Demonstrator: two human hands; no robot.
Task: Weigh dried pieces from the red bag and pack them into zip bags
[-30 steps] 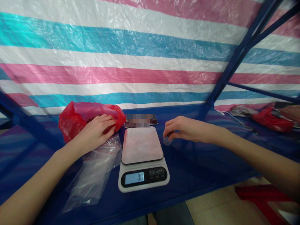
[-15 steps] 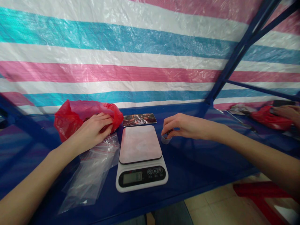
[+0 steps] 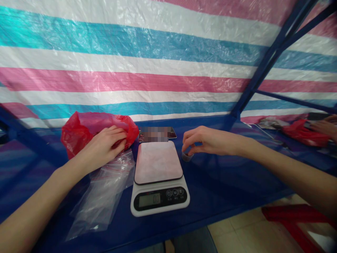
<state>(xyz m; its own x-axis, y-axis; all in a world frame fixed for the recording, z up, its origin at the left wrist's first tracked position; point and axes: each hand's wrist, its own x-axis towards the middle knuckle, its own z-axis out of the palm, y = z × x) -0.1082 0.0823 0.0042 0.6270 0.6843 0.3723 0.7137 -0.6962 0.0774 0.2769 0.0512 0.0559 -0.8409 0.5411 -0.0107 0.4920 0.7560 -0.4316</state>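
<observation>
A white digital kitchen scale (image 3: pixel 158 179) sits in the middle of the blue table (image 3: pixel 223 182), its platform bare and its display lit. My left hand (image 3: pixel 104 146) rests on a red plastic bag (image 3: pixel 79 131) to the left of the scale, fingers curled into its opening. My right hand (image 3: pixel 204 140) hovers just right of the scale, fingertips pinching a small clear cup (image 3: pixel 186 156) that stands on the table. Clear zip bags (image 3: pixel 105 193) lie flat under my left forearm.
A phone (image 3: pixel 158 134) lies behind the scale. A striped tarp (image 3: pixel 158 63) walls the back, with blue frame poles (image 3: pixel 263 63) at the right. Another person's hand (image 3: pixel 322 126) and a red bag (image 3: pixel 300 135) are at the far right. A red stool (image 3: pixel 295 218) stands below.
My right hand has shifted slightly on the small cup beside the scale. My left hand stays on the red bag. The view has drifted a little.
</observation>
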